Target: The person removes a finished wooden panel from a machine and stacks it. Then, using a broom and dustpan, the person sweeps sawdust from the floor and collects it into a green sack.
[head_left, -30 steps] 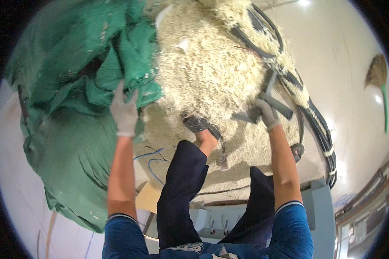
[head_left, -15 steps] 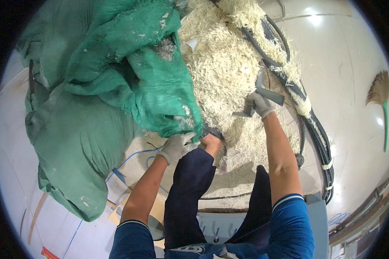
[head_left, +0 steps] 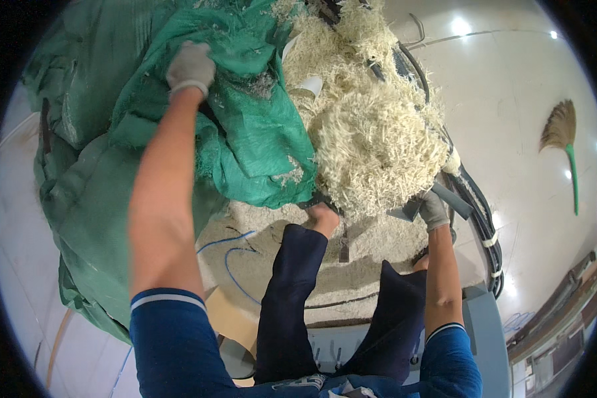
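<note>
Right hand [head_left: 434,212], clasped round grey tool [head_left: 455,201], is best kept level beneath shavings [head_left: 378,152]; left hand [head_left: 191,68], on green fabric [head_left: 262,156], cannot be read.

Bright green woven cloth [head_left: 262,162], whitish flecks. Pale cream heap of thin shreds [head_left: 378,149]. Left hand [head_left: 191,66] gloved light grey. Short blue left sleeve [head_left: 176,341], single white stripe.
</note>
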Demonstrator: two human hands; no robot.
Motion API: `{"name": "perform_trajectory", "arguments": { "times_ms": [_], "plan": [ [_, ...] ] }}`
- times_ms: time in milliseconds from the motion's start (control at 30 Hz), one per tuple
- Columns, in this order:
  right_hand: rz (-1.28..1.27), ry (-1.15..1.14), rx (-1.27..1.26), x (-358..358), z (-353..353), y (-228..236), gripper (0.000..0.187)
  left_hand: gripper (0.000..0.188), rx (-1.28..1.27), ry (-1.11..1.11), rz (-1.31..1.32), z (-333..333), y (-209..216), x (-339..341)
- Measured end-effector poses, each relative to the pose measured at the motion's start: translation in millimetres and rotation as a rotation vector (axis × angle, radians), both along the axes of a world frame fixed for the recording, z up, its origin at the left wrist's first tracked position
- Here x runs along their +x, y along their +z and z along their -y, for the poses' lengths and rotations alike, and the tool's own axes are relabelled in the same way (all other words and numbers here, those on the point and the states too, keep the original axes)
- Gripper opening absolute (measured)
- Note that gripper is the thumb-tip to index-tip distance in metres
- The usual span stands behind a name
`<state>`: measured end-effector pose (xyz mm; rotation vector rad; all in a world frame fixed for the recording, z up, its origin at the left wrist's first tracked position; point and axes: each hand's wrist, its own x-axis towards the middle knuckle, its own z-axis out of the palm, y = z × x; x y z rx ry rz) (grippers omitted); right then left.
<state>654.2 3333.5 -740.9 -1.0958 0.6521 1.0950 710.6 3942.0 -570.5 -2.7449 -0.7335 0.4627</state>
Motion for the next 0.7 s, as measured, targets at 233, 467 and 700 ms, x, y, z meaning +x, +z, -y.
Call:
{"name": "perform_trajectory", "arguments": {
  "times_ms": [233, 467, 700],
  "plan": [
    [0.02, -0.107, 0.019, 19, -54, 117, 0.033, 0.045, -0.418, 0.266, 0.282, -112, 105, 46],
    [-0.006, 0.104, 0.434, 87, -99, 194, 0.048, 0.045, -0.064, 0.015, 0.251, -10, 258, 164],
    [0.252, 0.148, 0.529, 173, -191, 240, 0.034, 0.038, -0.187, 0.129, -0.027, 111, 362, 243]
  ]
}}
